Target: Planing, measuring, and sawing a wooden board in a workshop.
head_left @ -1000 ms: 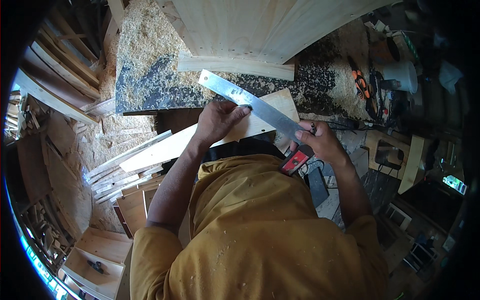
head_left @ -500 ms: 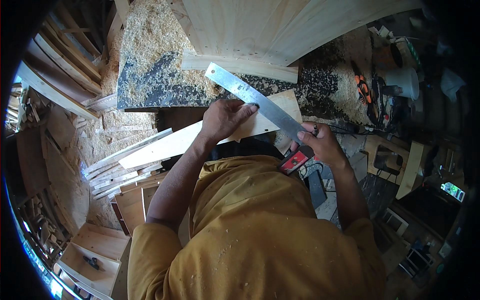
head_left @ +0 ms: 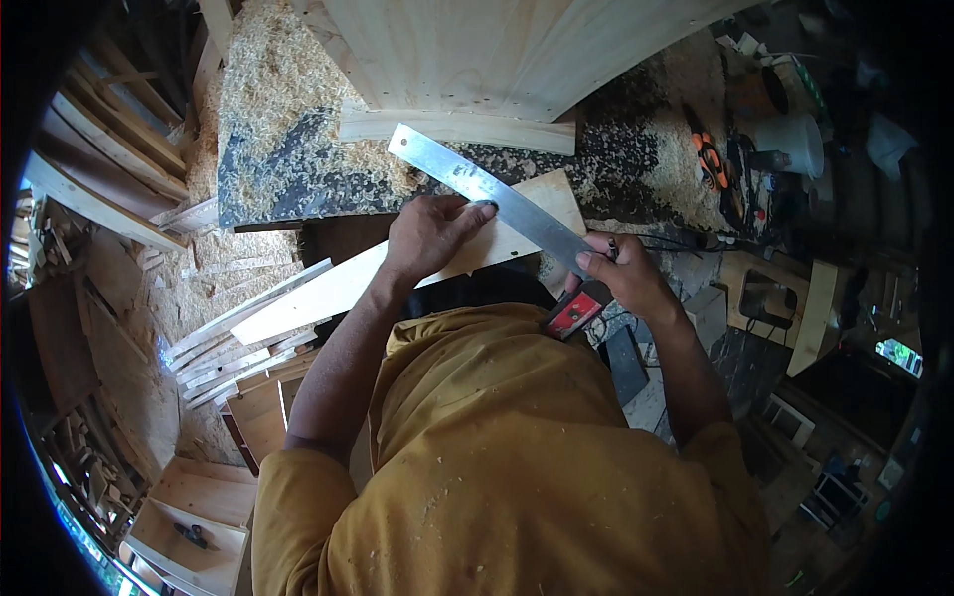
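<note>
A long steel square blade (head_left: 442,164), with a red-and-dark handle (head_left: 576,310) at its lower end, lies diagonally across a pale wooden board (head_left: 298,303). My left hand (head_left: 429,238) has bent fingers and its thumb pressed at the blade's lower edge, over the board; what lies under those fingers is hidden. My right hand (head_left: 628,278) is closed round the square where blade and handle meet, thumb on the metal, with a small dark item by its index finger that I cannot make out. The board slants below the workbench edge, its far left end pointing down.
A shaving-strewn dark bench (head_left: 636,149) bears a large wooden panel (head_left: 477,50) and orange-handled tools (head_left: 708,159), with a white bucket (head_left: 800,149) at right. Loose strips (head_left: 219,358) lie left. Wooden drawer boxes (head_left: 199,526) stand lower left; planks (head_left: 109,199) lean upper left.
The view has shifted slightly, moving the scene about in the picture. Both my hands stay on the square and board with little visible movement relative to them.
</note>
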The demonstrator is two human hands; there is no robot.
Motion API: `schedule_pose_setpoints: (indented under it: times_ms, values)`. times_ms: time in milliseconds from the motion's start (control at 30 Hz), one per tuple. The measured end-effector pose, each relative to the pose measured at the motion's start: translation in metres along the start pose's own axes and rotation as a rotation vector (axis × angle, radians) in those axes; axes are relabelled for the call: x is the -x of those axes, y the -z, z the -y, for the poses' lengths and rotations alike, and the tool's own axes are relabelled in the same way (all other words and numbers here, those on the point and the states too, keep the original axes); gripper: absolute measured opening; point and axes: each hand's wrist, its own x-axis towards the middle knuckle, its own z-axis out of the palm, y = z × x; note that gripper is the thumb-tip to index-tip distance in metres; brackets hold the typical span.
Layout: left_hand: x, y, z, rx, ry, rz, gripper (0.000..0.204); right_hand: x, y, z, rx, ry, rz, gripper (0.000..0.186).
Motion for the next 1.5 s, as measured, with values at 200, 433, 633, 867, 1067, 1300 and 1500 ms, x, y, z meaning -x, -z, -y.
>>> schedule_pose_setpoints:
  times_ms: [200, 433, 633, 867, 1067, 1300, 1500]
  values:
    - [-0.005, -0.003, 0.003, -0.014, 0.038, -0.004, 0.058, 0.002, -0.001, 0.003, -0.022, 0.025, 0.025, 0.025]
    - [-0.007, -0.005, 0.01, 0.037, -0.011, 0.022, 0.065, 0.006, -0.002, 0.002, -0.014, 0.02, 0.023, 0.023]
    - [-0.006, -0.007, 0.012, 0.034, -0.017, 0.01, 0.062, 0.006, 0.0, -0.001, -0.029, -0.02, 0.036, 0.023]
    - [-0.003, -0.007, 0.007, 0.004, 0.054, -0.014, 0.059, 0.008, 0.0, 0.001, -0.063, 0.021, 0.039, 0.023]
    - [0.003, -0.005, -0.002, 0.018, 0.085, -0.018, 0.054, 0.009, 0.002, -0.001, -0.087, -0.006, 0.074, 0.024]
    - [0.008, -0.001, -0.008, 0.028, 0.112, -0.016, 0.051, 0.012, 0.014, -0.006, 0.251, 0.204, -0.206, 0.034]
    - [0.011, 0.0, -0.01, 0.043, 0.104, -0.027, 0.05, 0.021, 0.029, 0.02, 0.079, 0.348, -0.486, 0.023]
